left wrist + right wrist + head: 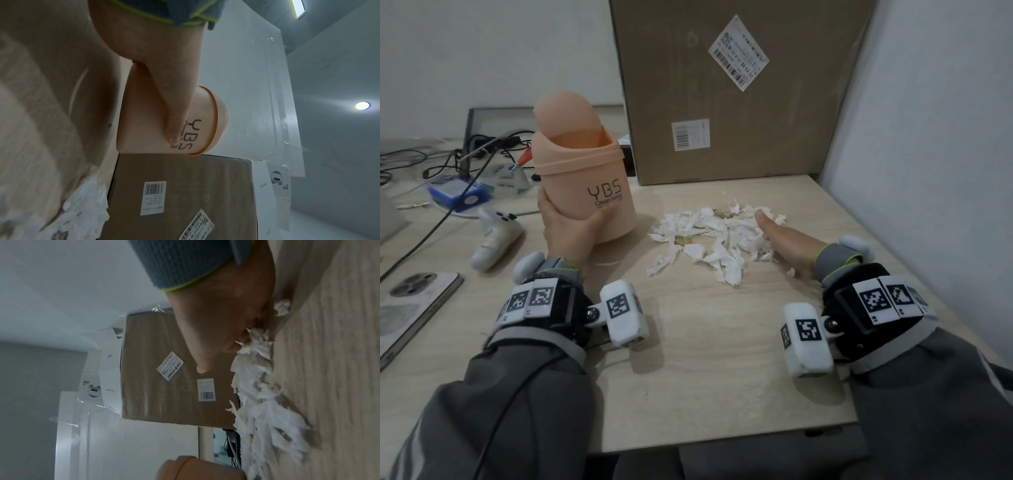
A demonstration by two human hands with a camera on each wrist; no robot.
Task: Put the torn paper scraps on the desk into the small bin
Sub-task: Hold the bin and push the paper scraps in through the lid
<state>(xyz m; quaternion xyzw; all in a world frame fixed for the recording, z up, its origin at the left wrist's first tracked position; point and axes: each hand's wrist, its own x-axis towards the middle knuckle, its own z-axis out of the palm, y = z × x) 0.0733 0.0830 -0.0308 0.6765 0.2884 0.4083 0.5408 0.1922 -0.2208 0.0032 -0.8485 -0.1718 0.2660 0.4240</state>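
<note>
Many torn paper scraps [717, 236] lie heaped on our worktop [702, 342], right of the peach bin [585, 181]. Our left hand [566, 228] wraps its fingers round the bin, lid swung open, contents unseen. Our right hand [787, 245] rests edge-on against the heap's right side, fingers straight.

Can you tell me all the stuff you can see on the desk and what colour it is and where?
small bin: one, peach, swing lid tipped open, left of the scraps.
paper scraps: one loose pile, white with a few brown bits, middle of the desk.
cardboard box: one, brown, with white labels, standing at the back.
desk: one, pale wood.
phone: one, silver, near left edge.
white controller: one, left of the bin.
cables: several, black, far left, with a blue and white item I cannot identify.
left hand: fingers curled round the bin's lower side.
right hand: flat on its edge against the right side of the pile.
</note>
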